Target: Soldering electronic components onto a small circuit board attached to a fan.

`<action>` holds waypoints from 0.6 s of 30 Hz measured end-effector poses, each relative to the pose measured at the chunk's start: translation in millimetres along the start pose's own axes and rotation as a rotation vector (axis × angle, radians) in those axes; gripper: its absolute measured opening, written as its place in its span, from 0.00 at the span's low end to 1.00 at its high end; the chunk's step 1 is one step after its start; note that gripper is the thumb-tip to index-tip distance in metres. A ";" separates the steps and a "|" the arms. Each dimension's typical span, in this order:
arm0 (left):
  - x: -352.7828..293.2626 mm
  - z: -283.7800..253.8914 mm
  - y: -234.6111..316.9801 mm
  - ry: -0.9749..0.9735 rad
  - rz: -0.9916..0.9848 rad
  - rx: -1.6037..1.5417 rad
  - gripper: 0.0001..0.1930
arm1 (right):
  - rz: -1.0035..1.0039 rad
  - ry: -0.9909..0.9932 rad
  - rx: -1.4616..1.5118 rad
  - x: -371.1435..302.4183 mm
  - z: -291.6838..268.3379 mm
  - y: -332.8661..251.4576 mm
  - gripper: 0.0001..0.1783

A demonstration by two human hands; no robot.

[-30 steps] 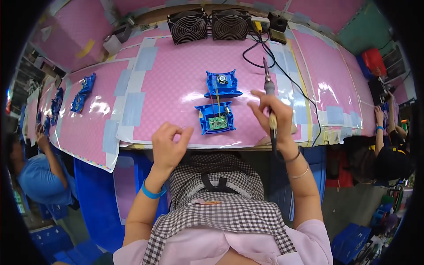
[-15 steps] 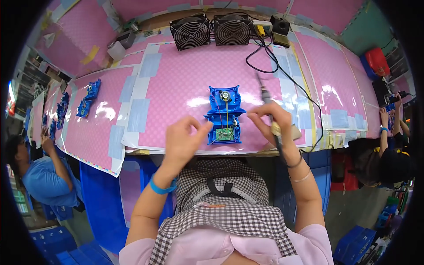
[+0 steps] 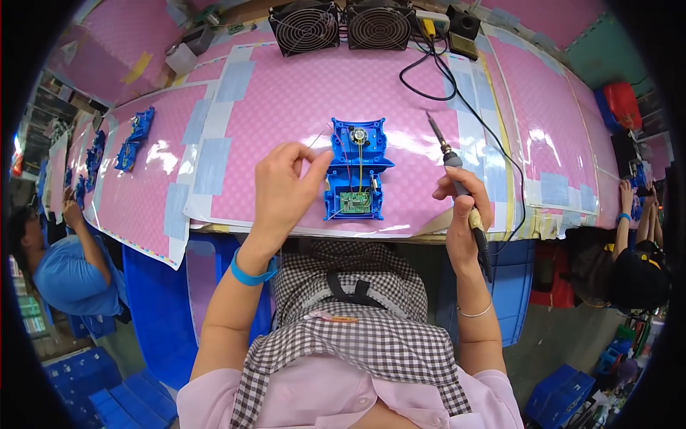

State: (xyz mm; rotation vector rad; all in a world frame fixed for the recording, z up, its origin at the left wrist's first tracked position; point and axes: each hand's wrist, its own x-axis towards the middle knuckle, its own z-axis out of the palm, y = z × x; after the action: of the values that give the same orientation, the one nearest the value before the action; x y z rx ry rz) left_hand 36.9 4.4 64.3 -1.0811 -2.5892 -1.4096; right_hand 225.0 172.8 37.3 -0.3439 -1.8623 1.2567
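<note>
Head view: the blue case lies open on the pink mat [image 3: 271, 100] between the two hands, closer to the left. Its far half [image 3: 371, 152] holds a round speaker [image 3: 359, 135]; its near half [image 3: 334, 190] holds a green circuit board [image 3: 354, 203]. The halves sit edge to edge, with yellow wires [image 3: 360, 159] running across from speaker to board and a red wire beside them.

Left hand [image 3: 286, 193]: at the left side of the case, forefinger and thumb brought together, the thumb end by the seam of the halves. A thin strand shows just beyond the fingers; cannot tell whether they pinch it. A blue band [image 3: 252, 273] circles that wrist.

Right hand [image 3: 464, 232]: well apart from the case, on its right, grasping a soldering iron [image 3: 449, 151] by the handle. Iron is tilted, tip pointing away from the body and slightly left, clear of the case. A thin bracelet sits around the right forearm.

Beyond both hands, at the far edge of the mat: two black fans [image 3: 307, 30] side by side. To the right of the fans, ahead of the right hand: a yellow plug [image 3: 429, 28] and a looped black cable [image 3: 429, 97]. Well to the left of the left hand: more blue cases [image 3: 136, 139] and a person in a blue shirt [image 3: 77, 275].
</note>
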 end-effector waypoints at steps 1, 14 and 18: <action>-2.9 -3.2 -2.6 -0.044 -0.126 0.020 0.13 | 0.008 0.002 0.000 -0.3 1.5 0.9 0.30; -35.6 2.4 -10.0 -0.270 -0.189 0.058 0.19 | -0.153 -0.296 -0.242 39.3 41.0 34.2 0.09; -36.2 16.2 -13.6 -0.234 -0.082 0.121 0.19 | -0.241 -0.282 -0.296 35.6 45.2 31.3 0.10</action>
State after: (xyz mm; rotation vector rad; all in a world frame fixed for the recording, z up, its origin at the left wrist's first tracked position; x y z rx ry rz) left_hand 61.8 -9.0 33.4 -1.2015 -2.8676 -1.1861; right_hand 162.0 180.9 21.3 -0.0942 -2.2626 0.9018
